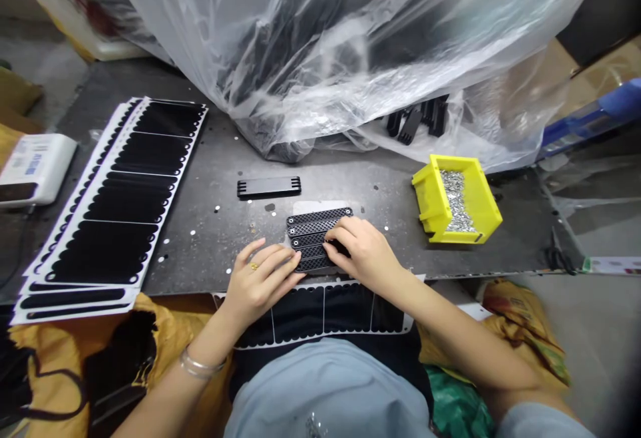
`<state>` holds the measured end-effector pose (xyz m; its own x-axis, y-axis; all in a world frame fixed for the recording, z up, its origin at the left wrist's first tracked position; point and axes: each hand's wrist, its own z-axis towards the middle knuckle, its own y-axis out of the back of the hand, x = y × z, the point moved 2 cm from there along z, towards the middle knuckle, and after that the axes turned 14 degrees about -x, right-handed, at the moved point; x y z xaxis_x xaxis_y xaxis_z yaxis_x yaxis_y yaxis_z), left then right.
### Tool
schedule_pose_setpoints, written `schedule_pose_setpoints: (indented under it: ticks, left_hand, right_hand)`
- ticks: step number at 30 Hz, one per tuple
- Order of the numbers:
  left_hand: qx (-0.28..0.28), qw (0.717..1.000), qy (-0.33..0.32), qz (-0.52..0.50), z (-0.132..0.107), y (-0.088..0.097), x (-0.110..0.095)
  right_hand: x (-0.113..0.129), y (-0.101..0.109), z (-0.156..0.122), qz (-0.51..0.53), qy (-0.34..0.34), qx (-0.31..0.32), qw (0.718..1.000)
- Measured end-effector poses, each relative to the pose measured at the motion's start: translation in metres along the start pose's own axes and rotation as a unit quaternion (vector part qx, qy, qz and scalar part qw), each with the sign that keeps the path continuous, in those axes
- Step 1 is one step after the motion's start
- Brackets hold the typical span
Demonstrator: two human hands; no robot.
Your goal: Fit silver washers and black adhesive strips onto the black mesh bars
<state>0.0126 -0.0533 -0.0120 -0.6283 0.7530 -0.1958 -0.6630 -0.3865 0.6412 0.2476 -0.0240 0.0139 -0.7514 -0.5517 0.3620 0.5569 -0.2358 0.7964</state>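
Observation:
Several black strips with a mesh pattern lie side by side in a small block on the workbench, a silvery ring showing near some of their ends. My left hand rests at the block's lower left corner, fingers stretched out and tips against the strips. Over the block's right side, my right hand has thumb and forefinger drawn together. Whatever lies between those fingertips is too small or hidden to name. Behind the block is a separate black slotted piece. A yellow bin of small silvery metal parts stands to the right.
Sheets of black adhesive pieces are stacked at left, beside a white device. A similar sheet lies across my lap. A large clear plastic bag bulges over the back, with black parts near its opening. Scissors lie far right.

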Motion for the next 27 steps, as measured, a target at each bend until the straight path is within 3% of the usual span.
schedule_pose_setpoints:
  ticks: [4, 8, 14, 18, 20, 22, 23, 25, 27]
  left_hand:
    - [-0.009, 0.999, 0.035, -0.025, 0.000, -0.003, 0.002]
    - [-0.012, 0.997, 0.061, -0.036, 0.000, -0.003, 0.002]
    - [-0.011, 0.998, 0.063, -0.031, -0.001, -0.004, 0.003]
    - [-0.001, 0.998, 0.065, -0.011, 0.003, 0.002, 0.002]
    - [0.014, 0.997, 0.075, 0.008, 0.007, 0.003, -0.007]
    - [0.058, 0.993, 0.102, 0.027, 0.012, -0.005, -0.025]
    - [0.101, 0.987, 0.117, 0.032, 0.015, -0.014, -0.038]
    - [0.121, 0.980, 0.150, 0.041, 0.023, -0.038, -0.066]
    - [0.121, 0.979, 0.162, 0.024, 0.036, -0.069, -0.095]
  right_hand:
    - [0.001, 0.000, 0.006, 0.031, 0.013, 0.035, 0.999]
    - [0.020, -0.008, 0.002, 0.090, 0.041, 0.039, 0.994]
    - [0.056, -0.025, -0.018, 0.011, 0.175, -0.017, 0.984]
    - [0.054, -0.012, -0.019, 0.017, 0.178, -0.009, 0.984]
    - [0.039, -0.001, -0.018, 0.080, 0.068, -0.044, 0.994]
    - [0.014, 0.008, -0.022, 0.175, -0.133, -0.123, 0.968]
    - [0.001, 0.009, -0.028, 0.231, -0.239, -0.164, 0.929]
    - [-0.019, 0.005, -0.042, 0.348, -0.394, -0.209, 0.825]
    - [-0.026, -0.005, -0.056, 0.443, -0.447, -0.205, 0.750]
